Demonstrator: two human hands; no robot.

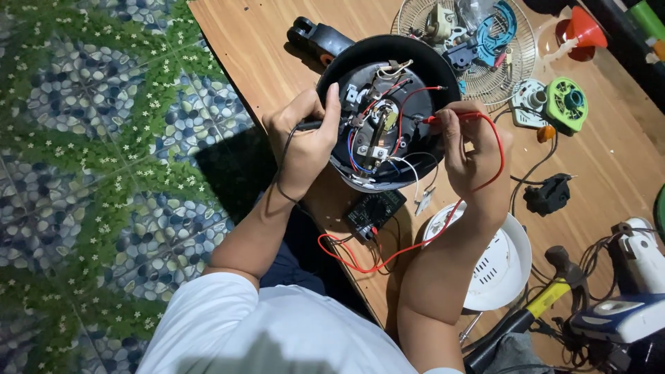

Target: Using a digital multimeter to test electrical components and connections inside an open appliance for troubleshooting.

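Nearest the body, a black meter [375, 213] lies on the wooden surface [277, 48], just below the upturned black appliance [388, 111]. A red lead [415, 242] loops from it up to the right hand.

The right hand [471, 152] has its grip pinched around a red probe [443, 119], tip touching the wiring at the open base's right side. The left hand [308, 138] is clenched on a black probe [308, 126], its tip laid against the metal parts near the middle of the base. The appliance sits upside down at the surface's near edge, between the two hands, red, blue and white wires exposed.

Judging from this, the step in hand is a two-point electrical check. The next move would seem to call for steady tips and a glance down at the meter, which sits partly tucked under the appliance's rim, its face hard to read from here.

To the right lie a white vented cover [502, 266], a hammer [554, 287] and a black plug [549, 195]. Farther off are a wire fan guard [415, 21] holding loose parts, a green round part [566, 105] and an orange cone [585, 26]. The loose wires and the red lead crossing the right wrist could snag a shifting probe.
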